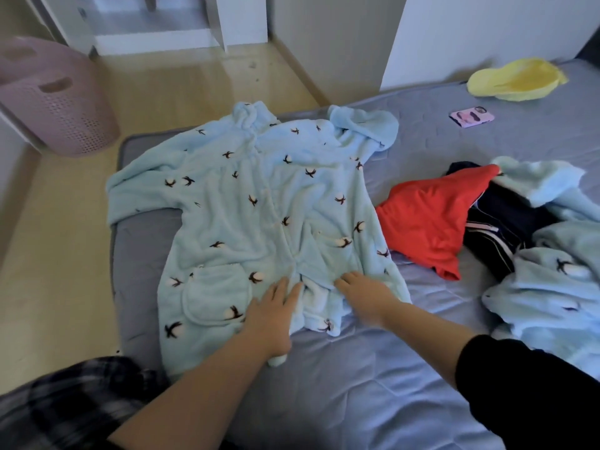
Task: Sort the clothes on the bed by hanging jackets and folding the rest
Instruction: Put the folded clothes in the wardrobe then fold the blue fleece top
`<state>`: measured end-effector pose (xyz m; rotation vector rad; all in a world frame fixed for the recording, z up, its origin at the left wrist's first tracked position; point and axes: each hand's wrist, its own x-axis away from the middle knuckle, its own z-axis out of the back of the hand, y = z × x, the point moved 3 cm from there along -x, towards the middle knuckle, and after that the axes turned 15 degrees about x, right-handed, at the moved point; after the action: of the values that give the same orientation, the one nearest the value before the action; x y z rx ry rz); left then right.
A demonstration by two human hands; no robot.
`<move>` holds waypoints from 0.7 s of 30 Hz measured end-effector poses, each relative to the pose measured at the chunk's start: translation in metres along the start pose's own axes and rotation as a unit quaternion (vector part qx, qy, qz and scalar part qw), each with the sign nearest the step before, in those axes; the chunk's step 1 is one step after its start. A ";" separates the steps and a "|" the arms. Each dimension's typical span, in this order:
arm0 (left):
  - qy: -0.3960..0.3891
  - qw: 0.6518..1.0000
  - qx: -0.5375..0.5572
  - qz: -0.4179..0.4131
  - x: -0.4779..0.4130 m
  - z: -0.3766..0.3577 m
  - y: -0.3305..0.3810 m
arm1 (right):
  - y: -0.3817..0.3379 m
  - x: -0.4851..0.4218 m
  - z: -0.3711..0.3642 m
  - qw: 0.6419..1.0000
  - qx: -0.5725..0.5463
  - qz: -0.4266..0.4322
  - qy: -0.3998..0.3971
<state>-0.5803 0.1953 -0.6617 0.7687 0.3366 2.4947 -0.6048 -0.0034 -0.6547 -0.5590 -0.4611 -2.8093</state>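
Note:
A light blue fleece pyjama top with small dark bird prints lies spread flat on the grey-blue bed, collar away from me. My left hand presses flat on its lower hem, fingers straight. My right hand rests flat on the hem beside it, a little blurred. To the right lie a red garment, a dark navy garment with white stripes and a matching light blue fleece piece, all heaped together.
A yellow cap and a pink-cased phone lie at the bed's far end. A pink laundry basket stands on the wooden floor at left. A dark plaid cloth sits at the lower left.

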 end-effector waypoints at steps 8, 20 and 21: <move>0.153 0.849 0.495 0.101 0.012 0.062 -0.021 | 0.058 0.034 0.030 0.970 0.199 -0.116 -0.082; -0.023 0.910 0.393 0.131 0.031 0.040 -0.007 | -0.013 0.021 0.024 0.869 -0.442 -0.197 0.099; -0.010 0.910 0.397 0.118 0.029 0.043 -0.006 | -0.013 0.023 0.027 0.879 -0.443 -0.147 0.098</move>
<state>-0.5741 0.2191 -0.6160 1.1893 1.3772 2.5359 -0.6207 0.0140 -0.6248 -0.3505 0.9139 -3.2076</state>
